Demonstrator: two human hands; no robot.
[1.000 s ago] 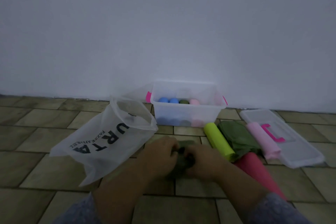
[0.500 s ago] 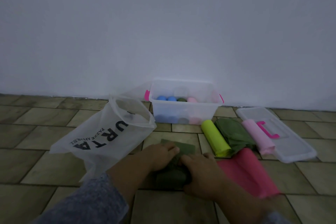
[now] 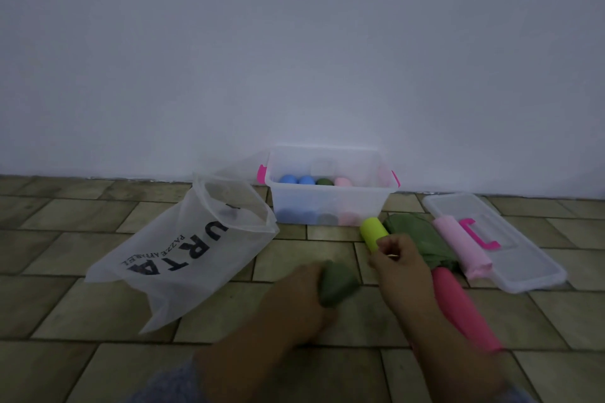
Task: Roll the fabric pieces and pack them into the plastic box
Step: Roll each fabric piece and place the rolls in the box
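Green fabric roll (image 3: pixel 337 283) clasped in left hand (image 3: pixel 301 298); right hand (image 3: pixel 401 263) curled round lime roll (image 3: pixel 373 232) end. May unroll if grip slackens before reaching plastic box (image 3: pixel 370 203).

Indoor room, probably in a home, viewed from floor level. Floor (image 3: pixel 82 304) of olive-brown rectangular tiles in staggered rows, meeting a plain white wall (image 3: pixel 294 59). Household storage set directly on the tiles: clear plastic box (image 3: pixel 327 206) with pink latches against the wall, lid (image 3: pixel 523 268) beside it, translucent printed shopping bag (image 3: pixel 183 255) lying open. Dim light.
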